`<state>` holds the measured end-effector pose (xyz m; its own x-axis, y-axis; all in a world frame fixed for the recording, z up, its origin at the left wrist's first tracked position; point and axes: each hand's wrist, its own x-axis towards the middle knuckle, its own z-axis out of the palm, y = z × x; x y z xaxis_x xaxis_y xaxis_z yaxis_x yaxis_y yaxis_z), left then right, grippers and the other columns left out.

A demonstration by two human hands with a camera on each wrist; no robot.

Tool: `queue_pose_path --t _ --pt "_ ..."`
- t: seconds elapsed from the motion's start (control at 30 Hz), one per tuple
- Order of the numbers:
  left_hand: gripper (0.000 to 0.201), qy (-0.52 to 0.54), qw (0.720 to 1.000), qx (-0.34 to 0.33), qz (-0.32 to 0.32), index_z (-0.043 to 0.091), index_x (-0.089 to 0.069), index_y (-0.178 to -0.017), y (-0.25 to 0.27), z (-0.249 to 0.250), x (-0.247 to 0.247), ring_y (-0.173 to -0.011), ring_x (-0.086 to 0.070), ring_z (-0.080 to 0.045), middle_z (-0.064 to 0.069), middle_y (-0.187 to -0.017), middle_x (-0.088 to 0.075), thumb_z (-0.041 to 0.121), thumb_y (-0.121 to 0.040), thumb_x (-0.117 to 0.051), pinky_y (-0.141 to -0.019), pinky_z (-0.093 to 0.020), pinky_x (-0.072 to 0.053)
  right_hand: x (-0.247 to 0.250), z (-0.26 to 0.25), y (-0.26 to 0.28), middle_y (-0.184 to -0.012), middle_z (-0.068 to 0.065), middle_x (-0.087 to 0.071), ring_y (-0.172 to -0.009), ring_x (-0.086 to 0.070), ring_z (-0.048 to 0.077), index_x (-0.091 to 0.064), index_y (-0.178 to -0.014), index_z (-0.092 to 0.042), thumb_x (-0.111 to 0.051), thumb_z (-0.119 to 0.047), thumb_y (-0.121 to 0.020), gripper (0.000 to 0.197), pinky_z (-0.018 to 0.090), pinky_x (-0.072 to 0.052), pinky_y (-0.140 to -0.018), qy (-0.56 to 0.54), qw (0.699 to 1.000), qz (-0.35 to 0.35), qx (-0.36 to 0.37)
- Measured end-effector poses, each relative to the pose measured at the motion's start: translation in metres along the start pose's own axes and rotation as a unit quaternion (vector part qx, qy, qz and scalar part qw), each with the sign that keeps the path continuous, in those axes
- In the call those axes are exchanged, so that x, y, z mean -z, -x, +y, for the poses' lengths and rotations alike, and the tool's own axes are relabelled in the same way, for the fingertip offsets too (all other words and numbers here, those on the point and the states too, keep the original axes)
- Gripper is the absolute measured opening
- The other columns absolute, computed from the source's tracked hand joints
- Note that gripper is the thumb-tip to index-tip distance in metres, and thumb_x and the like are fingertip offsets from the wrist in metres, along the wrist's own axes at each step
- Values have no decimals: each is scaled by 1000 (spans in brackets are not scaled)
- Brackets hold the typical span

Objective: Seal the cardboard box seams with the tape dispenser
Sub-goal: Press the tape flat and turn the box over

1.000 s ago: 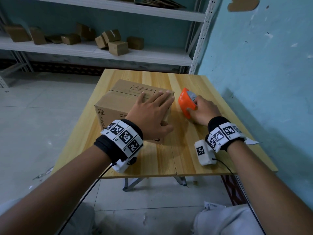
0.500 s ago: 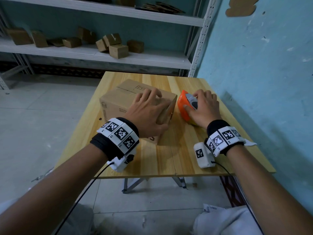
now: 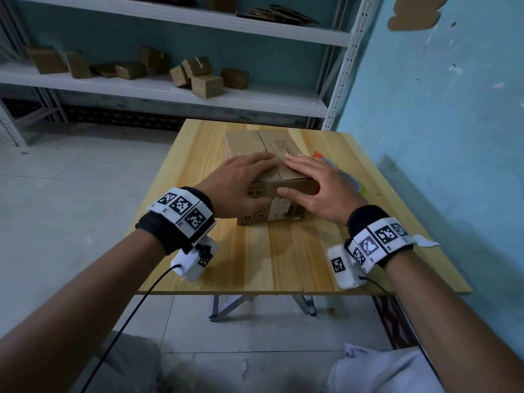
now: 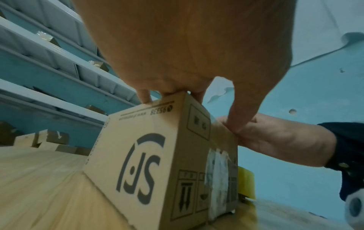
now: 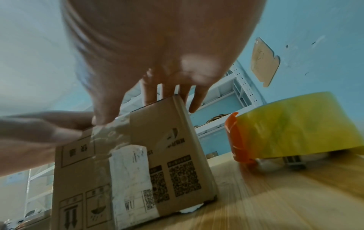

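A brown cardboard box (image 3: 255, 143) stands mid-table, its short end with a white label facing me. My left hand (image 3: 241, 182) lies flat on the top's left flap with its thumb down the front face. My right hand (image 3: 314, 185) lies flat on the right flap, and its thumb also touches the front face. The top seam runs between the two sets of fingertips. The orange tape dispenser (image 5: 236, 140) with a yellow tape roll (image 5: 295, 124) sits on the table right of the box, untouched. My right hand mostly hides it in the head view.
The wooden table (image 3: 283, 259) has bare surface in front of the box. A teal wall (image 3: 439, 137) runs close along its right side. Behind the table stands a metal shelf (image 3: 158, 89) with several small cardboard boxes (image 3: 204, 83).
My right hand has let go of the tape dispenser and moved onto the box top. The box has been turned and shifted to mid-table. Both hands now press its flaps.
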<state>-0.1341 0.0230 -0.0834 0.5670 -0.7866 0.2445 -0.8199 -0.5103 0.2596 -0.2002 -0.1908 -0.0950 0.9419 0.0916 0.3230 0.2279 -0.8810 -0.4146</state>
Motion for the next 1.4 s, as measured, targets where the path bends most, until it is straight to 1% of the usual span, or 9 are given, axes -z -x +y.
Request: queue_pose_path --t 0.07,0.13,0.3,0.53,0.67,0.8,0.93,1.17,1.4 --pt "70 -15 1000 8 3 24 -20 -151 0 -4 -5 -145 -15 -15 3 -159 -17 53 -93 -46 -117 -36 -8 -2 2 -4 -149 -12 -45 -140 -34 5 -51 -142 -27 -61 -57 -88 63 23 -18 -113 21 999 25 4" --pt "68 -24 999 -3 25 23 -22 -150 -1 -7 -9 -146 -14 -15 2 -158 -21 55 -93 -42 -118 -39 -10 -3 4 -7 -145 -9 -51 -136 -40 7 -56 -138 -27 -61 -56 -88 58 22 -22 -110 33 998 49 12" --pt "64 -30 998 -8 51 23 -29 -148 -4 -10 -12 -144 -20 -14 3 -154 -30 48 -93 -49 -117 -39 -14 -2 4 -9 -138 -7 -58 -119 -40 -5 -62 -132 -26 -64 -58 -83 59 18 -29 -99 49 996 70 27" --pt "70 -52 998 2 47 25 -27 -148 -4 -7 -12 -144 -21 -15 5 -154 -30 42 -89 -59 -118 -47 -15 0 1 -8 -139 -7 -58 -117 -40 -6 -62 -132 -24 -69 -56 -79 62 15 -25 -99 61 995 70 33" --pt "70 -25 999 15 44 25 -30 -148 -3 -5 -9 -143 -24 -16 4 -153 -33 40 -87 -63 -113 -50 -27 0 0 -8 -139 -6 -58 -123 -48 5 -61 -133 -24 -72 -56 -77 65 18 -28 -100 57 996 65 26" --pt "74 -18 999 24 37 26 -30 -148 -2 -3 -7 -143 -24 -14 6 -153 -32 36 -84 -68 -111 -43 -32 0 0 -7 -139 -5 -58 -119 -46 2 -61 -133 -23 -76 -53 -74 68 20 -31 -100 54 996 60 25" --pt "80 -29 999 28 33 27 -30 -147 -2 -2 -7 -143 -24 -12 9 -153 -31 33 -80 -73 -107 -46 -38 0 0 -7 -139 -6 -58 -122 -49 10 -60 -133 -23 -78 -51 -72 70 22 -30 -99 61 996 54 21" --pt "85 -35 999 36 20 30 -29 -147 0 -3 -8 -142 -24 -11 11 -153 -30 36 -76 -75 -108 -44 -37 0 0 -3 -140 -7 -56 -122 -47 12 -58 -135 -22 -81 -47 -69 74 27 -34 -100 61 998 30 16" --pt "68 -33 997 39 55 28 -34 -145 -2 0 -8 -140 -29 -13 6 -150 -37 42 -85 -64 -108 -41 -34 2 2 -5 -143 -4 -52 -126 -45 17 -53 -138 -22 -83 -46 -69 79 39 -38 -106 82 996 4 17"
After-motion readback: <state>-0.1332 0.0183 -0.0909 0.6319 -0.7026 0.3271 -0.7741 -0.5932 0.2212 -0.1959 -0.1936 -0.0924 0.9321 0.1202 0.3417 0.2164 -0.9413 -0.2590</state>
